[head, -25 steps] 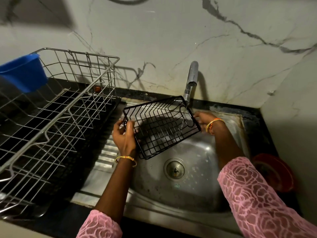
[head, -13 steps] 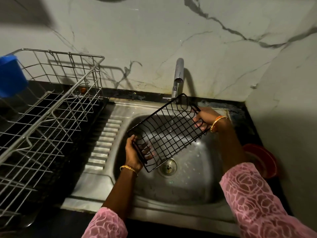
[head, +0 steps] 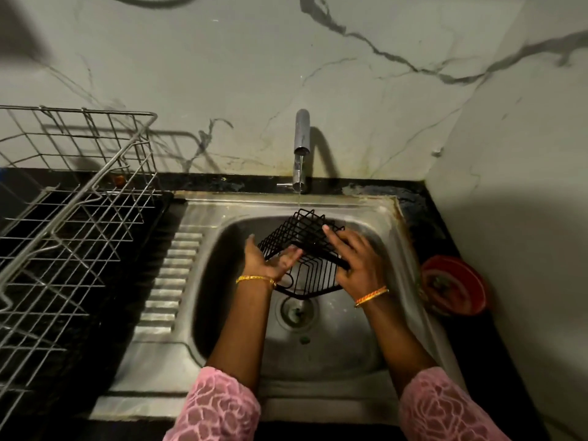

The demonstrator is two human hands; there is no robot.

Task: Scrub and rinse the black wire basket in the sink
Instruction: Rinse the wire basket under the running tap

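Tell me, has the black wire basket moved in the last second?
Yes. The black wire basket has turned and dropped lower into the steel sink, now under the tap, above the drain.
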